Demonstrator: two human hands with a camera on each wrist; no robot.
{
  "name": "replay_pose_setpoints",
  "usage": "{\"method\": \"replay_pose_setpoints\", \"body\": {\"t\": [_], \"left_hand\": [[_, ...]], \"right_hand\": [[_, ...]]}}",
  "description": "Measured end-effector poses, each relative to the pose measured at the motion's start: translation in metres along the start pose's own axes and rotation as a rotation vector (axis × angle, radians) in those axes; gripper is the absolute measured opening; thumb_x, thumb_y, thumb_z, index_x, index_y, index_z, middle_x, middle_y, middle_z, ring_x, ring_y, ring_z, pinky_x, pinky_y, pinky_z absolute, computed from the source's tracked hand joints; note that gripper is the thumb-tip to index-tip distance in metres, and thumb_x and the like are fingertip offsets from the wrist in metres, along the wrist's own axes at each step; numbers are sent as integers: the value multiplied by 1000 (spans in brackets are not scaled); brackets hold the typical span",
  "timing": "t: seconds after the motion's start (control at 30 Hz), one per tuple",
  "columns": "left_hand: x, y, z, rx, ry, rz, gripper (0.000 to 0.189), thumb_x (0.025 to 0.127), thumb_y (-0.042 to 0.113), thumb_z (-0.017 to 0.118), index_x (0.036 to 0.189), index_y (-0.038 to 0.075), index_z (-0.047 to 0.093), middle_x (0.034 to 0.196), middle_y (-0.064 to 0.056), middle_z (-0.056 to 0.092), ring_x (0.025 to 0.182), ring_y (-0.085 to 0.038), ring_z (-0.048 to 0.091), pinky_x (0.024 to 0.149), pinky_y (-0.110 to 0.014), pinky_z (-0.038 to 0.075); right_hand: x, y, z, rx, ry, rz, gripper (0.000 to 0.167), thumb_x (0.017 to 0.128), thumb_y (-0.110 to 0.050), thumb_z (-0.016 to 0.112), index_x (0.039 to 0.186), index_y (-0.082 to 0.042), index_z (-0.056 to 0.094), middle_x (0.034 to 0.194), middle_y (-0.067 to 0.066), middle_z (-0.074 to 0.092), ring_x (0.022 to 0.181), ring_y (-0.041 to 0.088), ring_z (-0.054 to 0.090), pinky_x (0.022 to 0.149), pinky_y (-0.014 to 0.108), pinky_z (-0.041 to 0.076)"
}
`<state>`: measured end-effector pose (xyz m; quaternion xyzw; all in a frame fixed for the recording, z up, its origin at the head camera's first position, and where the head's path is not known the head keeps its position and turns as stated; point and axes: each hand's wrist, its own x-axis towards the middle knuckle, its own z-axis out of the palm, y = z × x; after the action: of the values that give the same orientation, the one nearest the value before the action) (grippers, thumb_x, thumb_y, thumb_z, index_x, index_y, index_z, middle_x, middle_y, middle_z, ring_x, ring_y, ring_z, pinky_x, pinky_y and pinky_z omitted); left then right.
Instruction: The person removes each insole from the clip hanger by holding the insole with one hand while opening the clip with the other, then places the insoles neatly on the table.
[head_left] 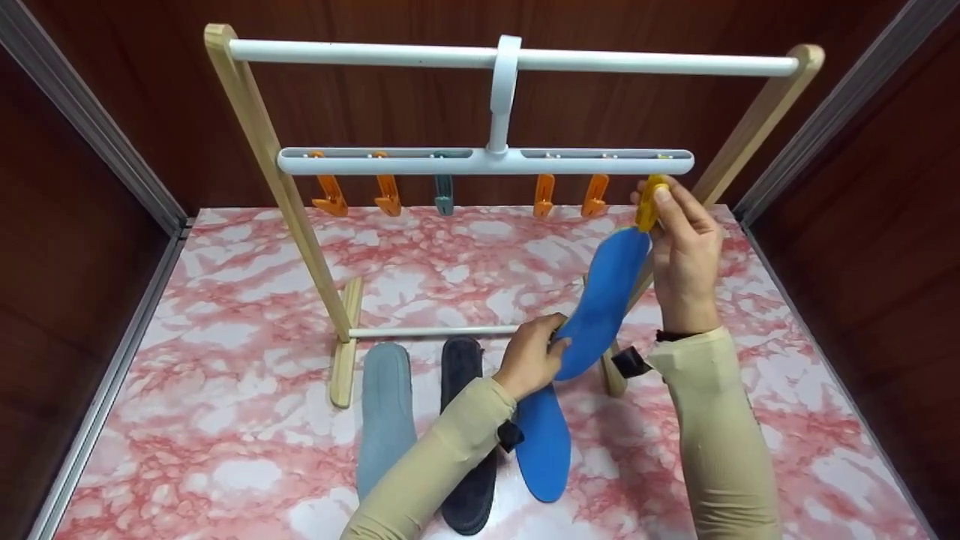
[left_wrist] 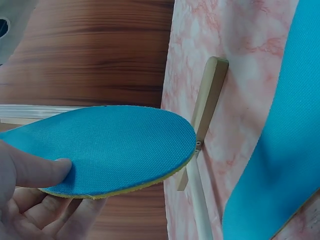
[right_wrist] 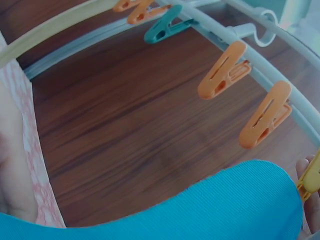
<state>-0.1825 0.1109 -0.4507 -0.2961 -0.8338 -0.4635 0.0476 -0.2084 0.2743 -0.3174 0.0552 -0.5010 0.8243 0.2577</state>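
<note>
A blue insole (head_left: 606,296) with a yellow underside slants up toward the right end of a white clip hanger (head_left: 390,161). My left hand (head_left: 534,354) pinches its lower part, thumb on the blue face and fingers beneath, as the left wrist view shows. My right hand (head_left: 684,225) pinches the yellow clothespin (head_left: 649,206) at the hanger's right end. The insole's upper tip meets the jaws of that clothespin. Orange clothespins (head_left: 544,196) and a teal clothespin (head_left: 444,196) hang along the bar with nothing in them.
A second blue insole (head_left: 546,450), a black insole (head_left: 469,495) and a grey insole (head_left: 385,412) lie on the pink marbled table (head_left: 225,420). The hanger hooks over the white rail (head_left: 375,54) of a wooden-legged rack (head_left: 277,180). Brown panels stand around the table.
</note>
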Motion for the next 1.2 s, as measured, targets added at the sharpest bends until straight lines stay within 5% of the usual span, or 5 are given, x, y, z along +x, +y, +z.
{"method": "replay_pose_setpoints", "body": {"t": [0.2,0.67,1.2], "left_hand": [[-6,-1,-1,14,3,2,7,90,5,60,96,3,63,87,-10,65,79,-21,60,72,-29,47],[-24,-8,-6,-75,-17,3,4,90,3,59,93,1,61,84,-14,64,75,-23,59,68,-28,46],[-43,-10,-18,-123,34,-79,7,90,2,62,96,1,63,89,-14,66,83,-24,65,72,-36,54]], "right_hand": [[-1,0,-2,72,-60,0,29,87,-11,69,114,0,68,104,16,70,96,27,67,92,30,50],[-6,2,-3,44,-152,-85,37,89,-9,66,124,5,60,115,19,66,109,32,62,100,34,45],[-8,7,-10,48,-187,-78,39,89,-4,65,126,6,58,122,23,62,119,38,53,107,37,38]]}}
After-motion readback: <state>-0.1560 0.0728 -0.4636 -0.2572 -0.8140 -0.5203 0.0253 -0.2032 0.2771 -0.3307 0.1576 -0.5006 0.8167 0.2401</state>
